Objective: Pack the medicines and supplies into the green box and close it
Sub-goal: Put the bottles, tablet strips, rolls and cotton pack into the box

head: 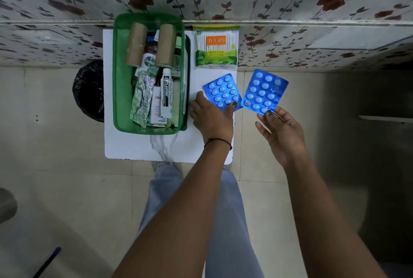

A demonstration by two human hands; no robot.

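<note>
The open green box (118,90) stands on a small white table (134,145). Inside lie two brown bandage rolls (136,44), a Dettol bottle (149,61), a white ointment tube (166,92) and a silver foil strip (143,98). A pack of cotton swabs (216,46) lies to the right of the box. My left hand (212,119) pinches one blue blister strip (223,91) above the table's right edge. My right hand (282,134) holds a second blue blister strip (263,92) in the air, beyond the table's right side.
A black bin bag (89,90) sits on the floor left of the table. A floral-papered wall and ledge (290,31) rise behind. The green lid (187,81) shows partly along the box's right side. My legs stand just in front of the table.
</note>
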